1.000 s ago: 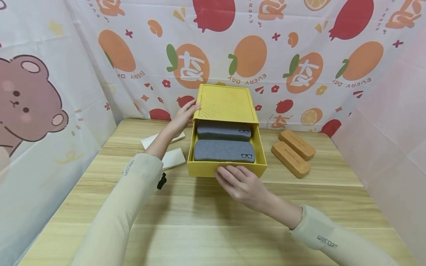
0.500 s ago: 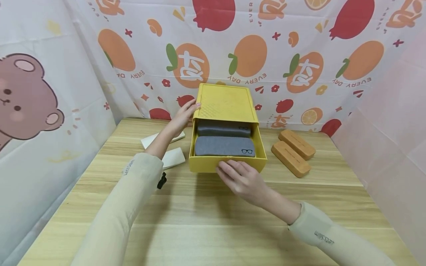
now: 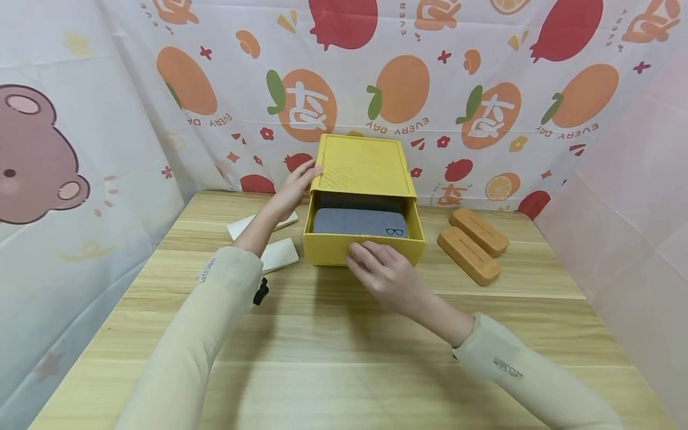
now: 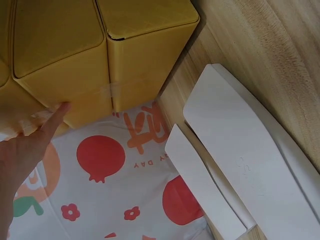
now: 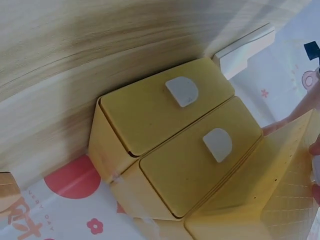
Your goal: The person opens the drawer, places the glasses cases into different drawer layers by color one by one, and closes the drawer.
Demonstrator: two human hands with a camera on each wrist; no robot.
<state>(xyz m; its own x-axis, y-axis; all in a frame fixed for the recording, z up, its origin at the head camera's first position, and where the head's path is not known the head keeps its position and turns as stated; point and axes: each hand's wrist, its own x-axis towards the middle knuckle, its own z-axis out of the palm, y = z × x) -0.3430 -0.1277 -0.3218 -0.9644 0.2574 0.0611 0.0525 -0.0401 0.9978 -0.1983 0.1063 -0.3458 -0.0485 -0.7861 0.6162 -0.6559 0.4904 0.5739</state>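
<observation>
A yellow drawer cabinet (image 3: 365, 167) stands at the back middle of the table, its top drawer (image 3: 325, 249) partly pulled out. Inside that drawer lies a grey glasses case (image 3: 357, 222) with a small glasses print. My right hand (image 3: 387, 275) is at the drawer's front; in the right wrist view its fingertips pinch the white handle (image 5: 316, 167). Two lower drawers with white half-round handles (image 5: 182, 91) show there, both pushed in. My left hand (image 3: 294, 188) rests against the cabinet's left side, and in the left wrist view a straight finger (image 4: 55, 120) touches that wall.
Two white cases (image 3: 279, 255) lie to the left of the cabinet, partly behind my left forearm. Two orange-brown cases (image 3: 469, 255) lie side by side on the right of the wooden table (image 3: 344, 370). A fruit-print cloth (image 3: 215, 143) hangs close behind the cabinet.
The top drawer has slid inward, away from me, with my right hand moving along. The rear grey glasses case is now hidden under the cabinet top. My left hand has stayed put.
</observation>
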